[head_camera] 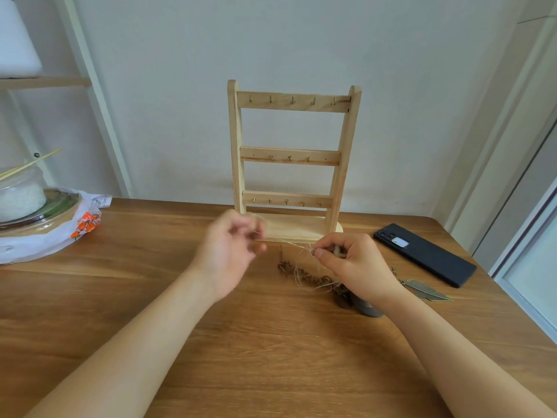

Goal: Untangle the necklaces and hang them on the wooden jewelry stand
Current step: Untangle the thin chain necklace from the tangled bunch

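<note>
A wooden jewelry stand with three hooked bars stands upright at the table's far edge; no necklace hangs on it. In front of it lies a tangle of thin cord and brown chain necklaces, with a metal feather pendant to the right. My right hand pinches a pale cord at a knot just above the tangle. My left hand, blurred, is raised with curled fingers pinching the other end of the same cord, which stretches between the two hands.
A black phone lies on the wooden table at the right. At the left stand a glass jar on a covered bowl in a plastic bag. A wall is close behind the stand.
</note>
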